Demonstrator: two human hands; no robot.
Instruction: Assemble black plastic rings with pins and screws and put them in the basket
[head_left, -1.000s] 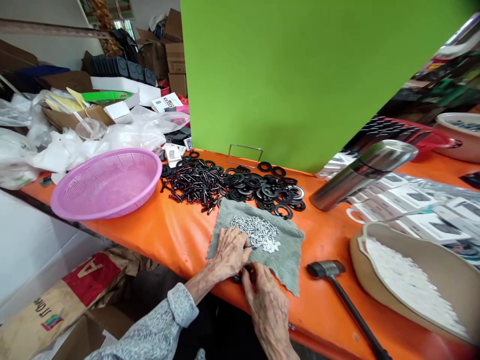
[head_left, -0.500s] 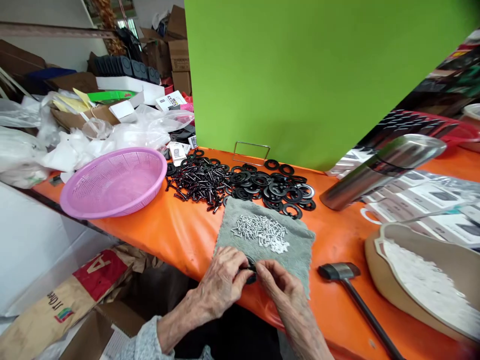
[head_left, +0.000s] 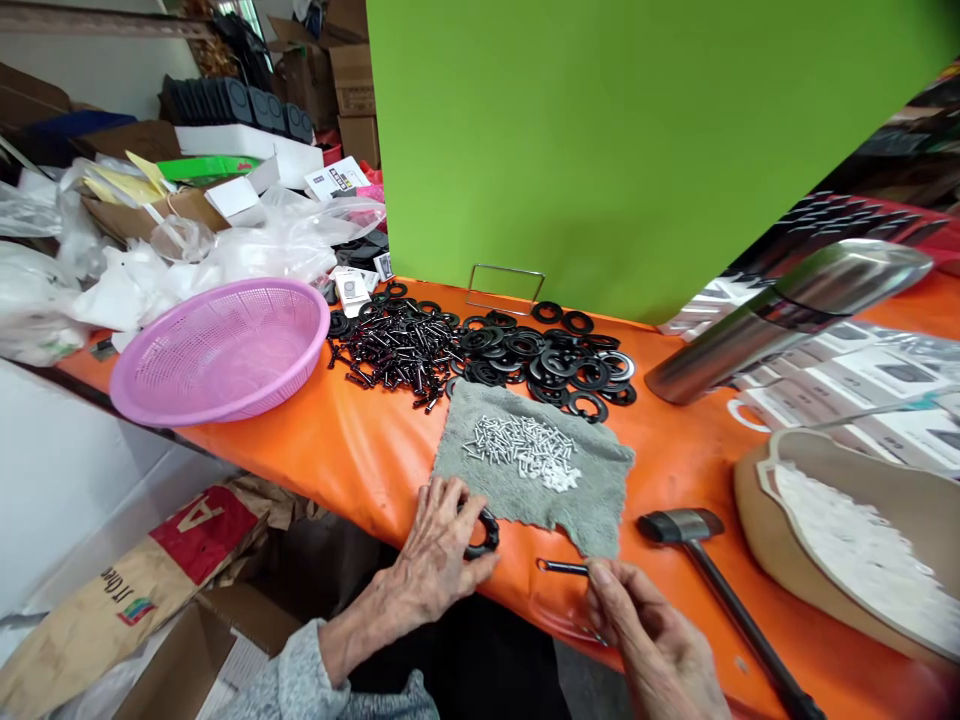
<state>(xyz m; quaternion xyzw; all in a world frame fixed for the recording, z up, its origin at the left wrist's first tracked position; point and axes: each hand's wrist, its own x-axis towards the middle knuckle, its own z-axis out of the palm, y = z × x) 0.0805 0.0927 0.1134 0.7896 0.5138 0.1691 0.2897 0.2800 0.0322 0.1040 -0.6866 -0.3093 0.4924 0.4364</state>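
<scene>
Left hand [head_left: 442, 545]: fingers half curled, palm down, holding the ring; fingers cover its left side, thumb just below it.
Ring [head_left: 491, 530]: black, at the left hand's fingers near the table's near edge, just beside the cloth. Contact underneath: cannot tell.
Right hand [head_left: 652, 625]: thumb and fingers pinched tight on one end of the rod; palm side partly hidden.
Rod [head_left: 562, 567]: black, small loop at its free end, pointing from the right hand toward the left hand. Ring and rod apart.
Cloth [head_left: 465, 410]: grey-green, flat on the table [head_left: 360, 460], beyond and between both hands.
Screws [head_left: 517, 440]: small, silver, loose pile on the cloth, straight past the left hand's fingertips and to their right.
White bits [head_left: 562, 478]: at the pile's near right side, closer to the right hand.
Black pile [head_left: 401, 345]: screw-like parts, past the cloth, beyond the left hand.
Spare rings [head_left: 540, 360]: heaped right of the black pile, ahead of both hands.
Basket [head_left: 217, 355]: pink, far left of the left hand.
Hammer [head_left: 727, 590]: just right of the right hand, head away from the person.
Tub [head_left: 757, 520]: beige, right of the hammer, holds white pieces [head_left: 855, 560].
Flask [head_left: 780, 320]: steel, ahead and right of the right hand.
Board [head_left: 637, 140]: green, upright, behind everything ahead of the hands.
</scene>
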